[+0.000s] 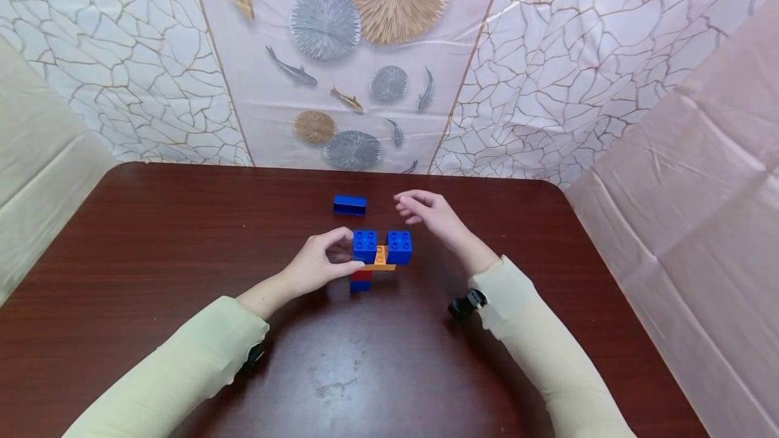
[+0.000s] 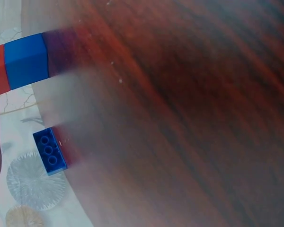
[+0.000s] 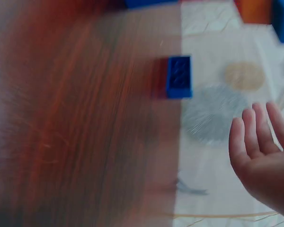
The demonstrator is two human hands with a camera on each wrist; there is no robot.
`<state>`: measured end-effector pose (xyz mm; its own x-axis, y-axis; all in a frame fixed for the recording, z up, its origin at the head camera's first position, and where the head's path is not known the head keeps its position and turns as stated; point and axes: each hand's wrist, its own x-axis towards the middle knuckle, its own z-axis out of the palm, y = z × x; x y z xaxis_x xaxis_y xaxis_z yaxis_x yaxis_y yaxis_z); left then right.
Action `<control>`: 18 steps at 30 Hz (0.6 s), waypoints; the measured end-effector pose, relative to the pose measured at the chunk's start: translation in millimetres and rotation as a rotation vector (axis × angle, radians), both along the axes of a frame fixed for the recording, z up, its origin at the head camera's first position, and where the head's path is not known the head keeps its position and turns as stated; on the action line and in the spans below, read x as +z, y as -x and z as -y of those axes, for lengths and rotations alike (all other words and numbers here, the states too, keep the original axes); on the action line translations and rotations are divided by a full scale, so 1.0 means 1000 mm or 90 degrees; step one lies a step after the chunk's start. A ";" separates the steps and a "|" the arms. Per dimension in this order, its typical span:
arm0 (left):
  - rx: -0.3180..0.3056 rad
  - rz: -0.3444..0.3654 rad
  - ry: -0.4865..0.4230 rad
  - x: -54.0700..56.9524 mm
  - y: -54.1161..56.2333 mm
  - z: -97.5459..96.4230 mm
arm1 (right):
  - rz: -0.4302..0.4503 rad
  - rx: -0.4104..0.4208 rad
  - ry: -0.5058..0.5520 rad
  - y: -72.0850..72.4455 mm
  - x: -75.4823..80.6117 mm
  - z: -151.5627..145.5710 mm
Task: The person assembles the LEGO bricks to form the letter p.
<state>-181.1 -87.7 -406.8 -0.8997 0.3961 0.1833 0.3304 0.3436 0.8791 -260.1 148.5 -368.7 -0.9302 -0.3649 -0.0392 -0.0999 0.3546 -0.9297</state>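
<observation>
Table [image 1: 152, 235]: left hand [image 1: 313, 265] steadying, right hand [image 1: 433, 215] free, one block stack [image 1: 381, 255].
Left hand curled, pinching the stack's upper left blue block [image 1: 364, 249], probably for balance: orange crosspiece [image 1: 383, 267] overhangs right off a narrow red-and-blue column [image 1: 361, 277], so it looks tippy. Right hand hovers just past the stack's right side, fingers loosely extended, nothing held. Loose blue block [image 1: 349, 205] on its side beyond the stack, hollow underside facing near edge; within reach, likely on purpose. No readable brand, label or writing.
</observation>
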 end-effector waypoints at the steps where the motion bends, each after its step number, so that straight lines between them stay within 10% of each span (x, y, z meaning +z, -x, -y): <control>1: 0.000 0.001 0.006 0.001 0.000 0.001 | 0.014 -0.022 0.000 0.007 -0.002 0.003; 18: 0.018 0.009 0.021 0.004 0.004 0.042 | 0.068 -0.120 -0.124 0.061 -0.036 0.052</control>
<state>-185.0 -129.3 -402.6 -0.9131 0.3764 0.1570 0.3073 0.3817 0.8717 -321.6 97.0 -404.3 -0.9678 -0.1619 -0.1929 0.0797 0.5300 -0.8443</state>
